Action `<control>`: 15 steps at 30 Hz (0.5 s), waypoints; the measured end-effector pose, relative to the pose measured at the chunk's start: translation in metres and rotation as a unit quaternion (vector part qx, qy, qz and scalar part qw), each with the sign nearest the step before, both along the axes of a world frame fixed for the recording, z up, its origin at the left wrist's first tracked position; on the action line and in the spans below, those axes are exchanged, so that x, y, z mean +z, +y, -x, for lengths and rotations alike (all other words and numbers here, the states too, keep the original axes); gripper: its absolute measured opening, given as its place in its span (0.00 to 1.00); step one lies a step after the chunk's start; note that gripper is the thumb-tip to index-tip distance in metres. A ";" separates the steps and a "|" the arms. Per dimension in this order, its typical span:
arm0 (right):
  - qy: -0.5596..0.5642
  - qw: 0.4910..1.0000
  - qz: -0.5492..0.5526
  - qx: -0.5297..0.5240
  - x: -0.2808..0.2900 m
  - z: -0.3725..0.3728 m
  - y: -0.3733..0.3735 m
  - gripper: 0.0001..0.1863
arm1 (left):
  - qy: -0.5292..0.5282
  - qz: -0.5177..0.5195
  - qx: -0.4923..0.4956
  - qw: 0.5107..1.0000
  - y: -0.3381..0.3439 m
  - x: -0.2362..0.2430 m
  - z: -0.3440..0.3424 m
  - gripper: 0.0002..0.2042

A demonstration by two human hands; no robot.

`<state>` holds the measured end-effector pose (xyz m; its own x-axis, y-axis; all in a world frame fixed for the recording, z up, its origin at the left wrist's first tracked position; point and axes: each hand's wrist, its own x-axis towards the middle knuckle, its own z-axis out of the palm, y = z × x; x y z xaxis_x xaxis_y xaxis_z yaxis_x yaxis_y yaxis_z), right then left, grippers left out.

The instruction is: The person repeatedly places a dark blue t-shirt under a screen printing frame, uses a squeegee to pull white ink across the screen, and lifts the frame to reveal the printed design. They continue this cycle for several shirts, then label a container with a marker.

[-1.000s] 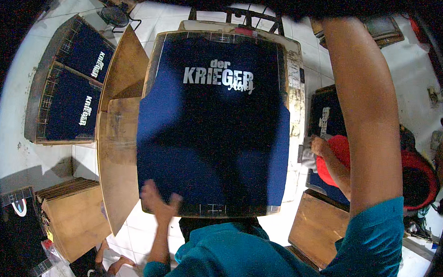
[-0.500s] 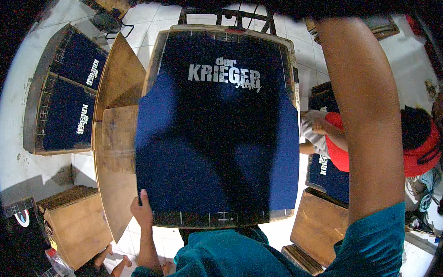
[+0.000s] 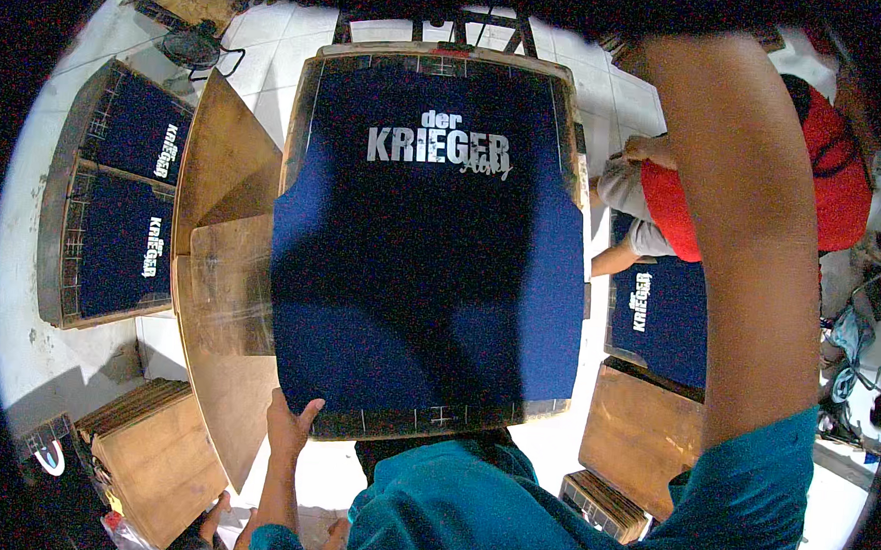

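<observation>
A large navy fabric piece (image 3: 426, 274) with white lettering near its far end lies flat on a dark-edged board (image 3: 364, 422) marked with grid lines, in front of me. My left hand (image 3: 292, 417) is closed on the board's near left corner, thumb on top. My right arm (image 3: 736, 241) stretches up the right side, with its hand hidden beyond the upper edge of the picture. Shadows fall across much of the fabric.
Printed navy panels (image 3: 123, 248) lie on boards at left, beside leaning plywood (image 3: 223, 154) and stacked boards (image 3: 157, 459). At right, a co-worker in red (image 3: 835, 166) bends near another printed panel (image 3: 672, 317), above more boards (image 3: 642, 430). Limbs of others (image 3: 216, 517) show at lower left.
My left hand went from spread fingers to a grip on the board's corner. The co-worker in red moved farther up the picture, uncovering more of the right-hand printed panel.
</observation>
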<state>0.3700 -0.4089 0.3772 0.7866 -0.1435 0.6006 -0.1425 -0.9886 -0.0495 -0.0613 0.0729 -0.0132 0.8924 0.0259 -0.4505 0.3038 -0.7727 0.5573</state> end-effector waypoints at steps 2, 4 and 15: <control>-0.007 1.000 0.012 -0.001 0.001 -0.005 -0.003 0.49 | -0.017 0.012 -0.017 1.000 -0.001 -0.006 -0.001 0.28; -0.015 1.000 0.019 -0.001 0.001 -0.010 -0.005 0.49 | -0.015 0.013 -0.018 1.000 -0.002 -0.011 -0.002 0.29; -0.004 0.998 -0.052 0.030 0.008 -0.014 -0.009 0.46 | 0.039 -0.007 0.006 0.999 -0.005 -0.013 -0.008 0.33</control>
